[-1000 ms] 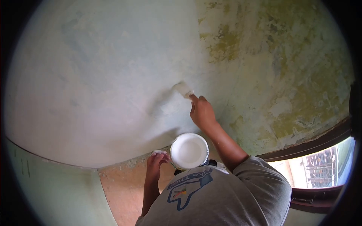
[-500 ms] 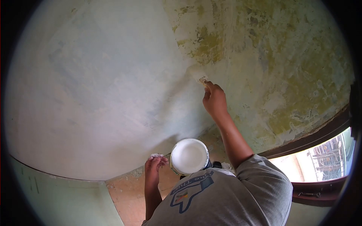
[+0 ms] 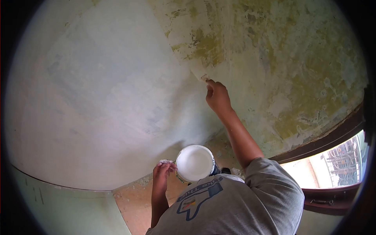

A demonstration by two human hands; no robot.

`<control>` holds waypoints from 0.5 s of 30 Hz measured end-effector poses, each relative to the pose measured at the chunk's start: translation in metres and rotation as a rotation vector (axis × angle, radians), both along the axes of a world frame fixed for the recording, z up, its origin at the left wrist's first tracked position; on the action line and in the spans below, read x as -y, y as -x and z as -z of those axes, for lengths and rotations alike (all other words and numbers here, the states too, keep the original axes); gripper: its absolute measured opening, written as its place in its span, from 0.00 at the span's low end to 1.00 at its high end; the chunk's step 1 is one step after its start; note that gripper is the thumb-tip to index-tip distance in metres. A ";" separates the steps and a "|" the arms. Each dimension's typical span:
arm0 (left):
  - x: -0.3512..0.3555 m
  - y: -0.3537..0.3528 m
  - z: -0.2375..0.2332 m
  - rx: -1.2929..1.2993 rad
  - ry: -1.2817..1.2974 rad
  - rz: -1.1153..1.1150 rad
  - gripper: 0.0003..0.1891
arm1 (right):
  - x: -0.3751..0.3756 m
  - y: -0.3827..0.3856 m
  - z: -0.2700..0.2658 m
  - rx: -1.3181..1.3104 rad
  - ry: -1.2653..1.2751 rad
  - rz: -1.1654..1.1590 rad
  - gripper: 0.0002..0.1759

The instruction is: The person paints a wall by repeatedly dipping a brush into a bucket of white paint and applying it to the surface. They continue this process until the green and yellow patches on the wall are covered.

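My right hand (image 3: 217,96) is raised to the wall, its fingers closed around a putty knife (image 3: 205,78). The blade lies against the wall (image 3: 117,90), at the border between a smooth whitish coat and a patchy olive-green part. Low down, close to my body, is a round bucket (image 3: 196,146) with a white inside. Just left of its rim, my left hand (image 3: 163,169) has curled fingers smeared with white paste. Whatever those fingers hold is too small to make out.
On the right, a dark wooden window frame (image 3: 325,147) cuts into the wall, with a metal latch (image 3: 322,202) on its lower part. Brownish floor (image 3: 135,203) shows below, and a pale green surface (image 3: 58,203) lies at lower left.
My right hand and the putty knife have shifted slightly up and left along the wall. My left hand has stayed beside the bucket, a little nearer its rim.
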State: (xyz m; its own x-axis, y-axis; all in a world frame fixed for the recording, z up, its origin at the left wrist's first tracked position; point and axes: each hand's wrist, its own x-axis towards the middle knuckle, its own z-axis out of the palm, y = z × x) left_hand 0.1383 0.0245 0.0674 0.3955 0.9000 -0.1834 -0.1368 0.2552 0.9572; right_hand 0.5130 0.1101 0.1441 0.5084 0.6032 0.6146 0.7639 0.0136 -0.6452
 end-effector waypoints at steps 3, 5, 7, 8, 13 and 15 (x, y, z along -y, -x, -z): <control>-0.001 -0.007 -0.001 0.015 -0.001 0.006 0.10 | 0.016 -0.006 -0.001 -0.003 0.161 0.002 0.14; 0.002 -0.011 -0.005 -0.005 0.001 -0.012 0.08 | 0.022 -0.005 -0.013 -0.016 0.073 0.009 0.14; 0.002 -0.013 -0.003 0.005 0.007 -0.005 0.09 | 0.017 -0.007 -0.005 -0.030 -0.002 0.014 0.14; 0.003 -0.014 -0.002 0.019 0.014 0.001 0.10 | 0.003 -0.013 0.011 -0.003 0.018 0.005 0.13; 0.004 -0.017 0.000 0.021 0.005 0.013 0.10 | 0.021 -0.019 -0.001 0.019 0.128 -0.012 0.13; 0.005 -0.017 -0.001 0.018 0.029 -0.008 0.11 | 0.022 -0.012 -0.009 -0.069 -0.129 -0.066 0.13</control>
State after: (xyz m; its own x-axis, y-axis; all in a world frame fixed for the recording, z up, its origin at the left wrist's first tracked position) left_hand 0.1558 0.0197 0.0680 0.3922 0.8973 -0.2027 -0.1561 0.2821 0.9466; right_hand 0.5248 0.0877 0.1530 0.5138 0.5550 0.6542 0.7125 0.1487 -0.6858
